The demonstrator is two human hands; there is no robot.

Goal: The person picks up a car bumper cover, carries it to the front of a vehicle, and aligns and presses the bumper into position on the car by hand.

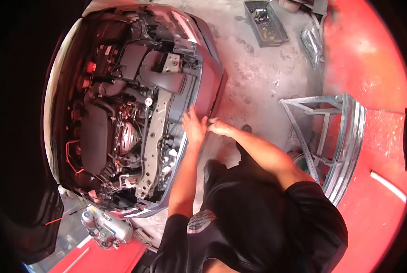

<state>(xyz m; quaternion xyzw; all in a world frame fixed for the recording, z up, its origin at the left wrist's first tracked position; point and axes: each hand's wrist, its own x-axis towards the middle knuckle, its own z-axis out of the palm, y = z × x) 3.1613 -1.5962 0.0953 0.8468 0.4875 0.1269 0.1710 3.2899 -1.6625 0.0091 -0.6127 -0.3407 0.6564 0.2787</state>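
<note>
The car's front bumper (208,86) runs along the front of an open engine bay. My left hand (194,127) lies on the bumper's upper edge, its fingers stretched out toward the bay. Just right of it, my right hand (220,127) is at the bumper's outer face with its fingers curled closed. Whatever those fingers grip is hidden or too small to make out. Beyond my left hand is a metal crossmember (154,132), with a black air intake duct (165,81) above it in view.
The raised hood (21,136) fills the left side. At lower left stands an air compressor (108,227). A black tray (267,27) with small items lies on the concrete floor (258,77). A metal frame (349,145) stands to my right, by the red floor (385,141).
</note>
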